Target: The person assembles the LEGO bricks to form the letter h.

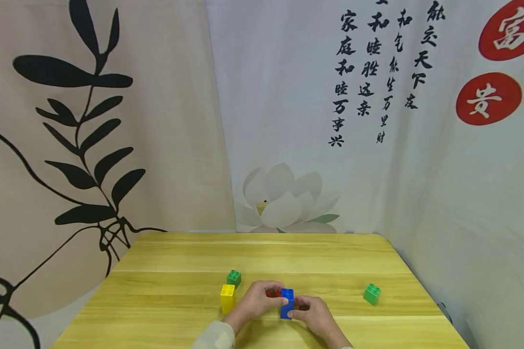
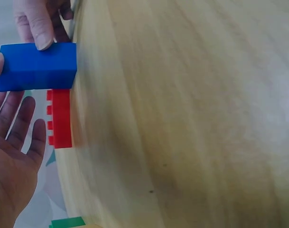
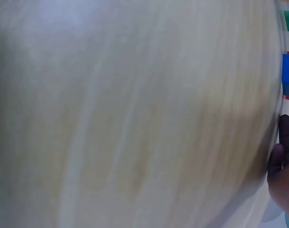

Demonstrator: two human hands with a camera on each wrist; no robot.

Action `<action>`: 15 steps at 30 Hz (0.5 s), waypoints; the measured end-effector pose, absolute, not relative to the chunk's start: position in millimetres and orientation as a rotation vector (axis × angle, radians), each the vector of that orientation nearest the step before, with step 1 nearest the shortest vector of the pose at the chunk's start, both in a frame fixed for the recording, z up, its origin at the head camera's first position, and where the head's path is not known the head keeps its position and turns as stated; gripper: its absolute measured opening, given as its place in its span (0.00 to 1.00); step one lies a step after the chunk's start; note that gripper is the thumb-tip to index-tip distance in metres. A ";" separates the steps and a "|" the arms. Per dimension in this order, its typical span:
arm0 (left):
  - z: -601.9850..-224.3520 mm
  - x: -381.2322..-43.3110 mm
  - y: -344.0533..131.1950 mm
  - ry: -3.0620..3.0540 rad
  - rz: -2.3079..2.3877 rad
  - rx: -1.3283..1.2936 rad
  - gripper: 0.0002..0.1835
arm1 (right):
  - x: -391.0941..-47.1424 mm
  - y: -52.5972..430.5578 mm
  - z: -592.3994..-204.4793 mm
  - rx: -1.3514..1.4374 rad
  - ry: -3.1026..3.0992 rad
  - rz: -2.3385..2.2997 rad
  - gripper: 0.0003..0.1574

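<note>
A tall blue building block [image 1: 287, 305] stands upright in front of me, its studs up. My left hand [image 1: 260, 300] pinches it near the top from the left, thumb on the near face. From the right, my right hand [image 1: 313, 313] grips it lower down, its thumb [image 2: 41, 35] pressed on the blue face in the left wrist view. Just behind the blue block is a red block [image 2: 62, 118] with a row of studs, mostly hidden by my left hand and the blue block in the head view. In the right wrist view my right hand [image 3: 284, 178] shows only at the edge.
Left of my left hand stands a tall yellow block [image 1: 228, 298], with a small green block [image 1: 233, 277] behind it. Another green block [image 1: 372, 293] sits farther right on the wooden table [image 1: 179, 271]. A printed curtain [image 1: 179, 121] hangs behind the table.
</note>
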State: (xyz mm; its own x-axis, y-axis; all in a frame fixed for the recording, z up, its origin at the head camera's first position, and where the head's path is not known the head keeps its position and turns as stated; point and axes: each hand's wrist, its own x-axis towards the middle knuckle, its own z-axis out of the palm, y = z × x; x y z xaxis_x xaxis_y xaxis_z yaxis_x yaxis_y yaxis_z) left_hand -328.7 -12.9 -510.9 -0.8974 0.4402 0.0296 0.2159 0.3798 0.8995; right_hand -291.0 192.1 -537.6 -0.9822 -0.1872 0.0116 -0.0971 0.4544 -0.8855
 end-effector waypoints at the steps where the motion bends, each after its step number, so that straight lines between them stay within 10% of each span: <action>1: -512.0 -328.6 -13.5 2.424 1.539 0.588 0.16 | -291.1 191.8 -537.2 -0.259 2.603 -1.572 0.25; 15: -516.6 -323.3 -11.7 2.389 1.609 0.531 0.19 | -291.0 193.7 -534.5 -0.270 2.627 -1.518 0.27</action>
State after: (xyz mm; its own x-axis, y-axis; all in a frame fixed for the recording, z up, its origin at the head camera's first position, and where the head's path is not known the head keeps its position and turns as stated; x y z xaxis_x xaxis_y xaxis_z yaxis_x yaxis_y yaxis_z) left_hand -323.3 -11.7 -516.6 -0.9124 0.4086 0.0245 0.1763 0.3383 0.9244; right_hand -291.0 193.7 -534.5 -0.9798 -0.2000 0.0056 -0.1047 0.4889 -0.8660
